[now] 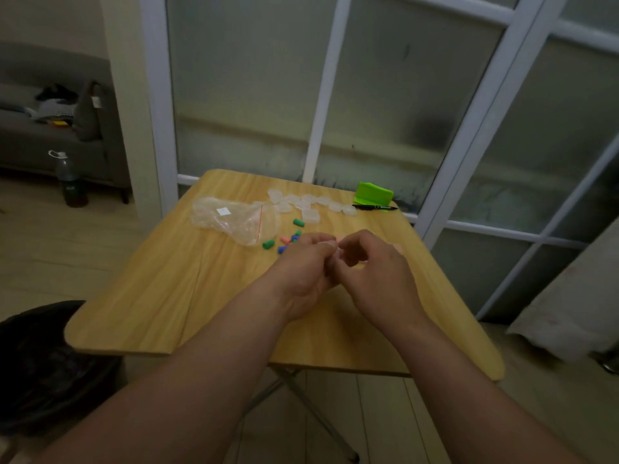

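Pinching from both sides, the left hand [301,266] and right hand [378,272] met over the table [167,296], fingers of each curled on a small pale piece [336,253] held just above the wood (too small to name surely); keeping it low and steady seemed wisest. Beyond lay loose coloured plugs [285,241], little clear boxes [310,214] with contents unreadable, and a plastic bag [234,219] that looked nearly empty.

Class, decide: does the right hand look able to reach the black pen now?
Probably yes: only table lies between right hand and black pen, though its fingers are curled against the left hand.
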A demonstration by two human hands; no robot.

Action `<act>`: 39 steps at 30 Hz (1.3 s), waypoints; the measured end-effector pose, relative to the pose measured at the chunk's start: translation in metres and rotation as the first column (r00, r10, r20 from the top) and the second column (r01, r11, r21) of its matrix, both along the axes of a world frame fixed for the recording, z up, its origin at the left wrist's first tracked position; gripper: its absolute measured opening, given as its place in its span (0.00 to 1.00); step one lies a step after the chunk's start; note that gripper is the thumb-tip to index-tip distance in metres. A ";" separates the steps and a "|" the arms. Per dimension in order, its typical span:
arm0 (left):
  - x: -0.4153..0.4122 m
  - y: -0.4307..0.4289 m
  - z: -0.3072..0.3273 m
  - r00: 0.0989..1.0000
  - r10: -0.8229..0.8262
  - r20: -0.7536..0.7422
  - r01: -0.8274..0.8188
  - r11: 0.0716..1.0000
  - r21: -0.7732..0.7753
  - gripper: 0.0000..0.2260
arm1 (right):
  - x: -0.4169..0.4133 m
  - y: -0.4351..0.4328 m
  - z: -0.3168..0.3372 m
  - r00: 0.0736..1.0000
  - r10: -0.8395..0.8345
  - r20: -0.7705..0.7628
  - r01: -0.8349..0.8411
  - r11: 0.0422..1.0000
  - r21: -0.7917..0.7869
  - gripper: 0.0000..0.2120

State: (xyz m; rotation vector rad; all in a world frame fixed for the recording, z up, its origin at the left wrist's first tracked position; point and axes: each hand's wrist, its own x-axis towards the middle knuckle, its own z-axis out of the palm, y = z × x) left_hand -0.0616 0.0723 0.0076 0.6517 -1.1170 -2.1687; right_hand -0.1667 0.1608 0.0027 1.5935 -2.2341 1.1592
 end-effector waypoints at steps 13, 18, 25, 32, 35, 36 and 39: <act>-0.035 0.027 0.003 0.999 -0.023 0.037 0.024 0.999 -0.032 0.11 | -0.052 0.028 -0.006 0.978 -0.146 0.148 0.146 0.989 0.011 0.08; -0.035 0.009 0.001 0.990 0.142 0.000 -0.142 0.990 -0.026 0.14 | -0.103 0.031 -0.020 0.911 -0.347 0.221 0.323 0.936 0.138 0.09; -0.030 -0.007 0.002 0.980 0.194 -0.049 -0.195 0.981 -0.009 0.12 | -0.122 0.009 -0.033 0.907 -0.374 0.192 0.338 0.920 0.199 0.05; -0.023 -0.028 0.006 0.963 0.259 -0.077 -0.260 0.966 -0.002 0.11 | -0.124 0.004 -0.040 0.920 -0.360 0.152 0.330 0.924 0.194 0.07; -0.013 -0.038 0.010 0.951 0.296 -0.092 -0.298 0.954 -0.007 0.11 | -0.122 0.005 -0.036 0.908 -0.370 0.199 0.335 0.924 0.186 0.15; -0.009 -0.042 0.012 0.946 0.309 -0.098 -0.311 0.950 -0.005 0.11 | -0.120 0.005 -0.033 0.903 -0.377 0.204 0.345 0.922 0.176 0.16; 0.004 -0.056 0.015 0.932 0.344 -0.115 -0.343 0.939 0.035 0.10 | -0.108 -0.001 -0.024 0.922 -0.344 0.176 0.329 0.938 0.111 0.14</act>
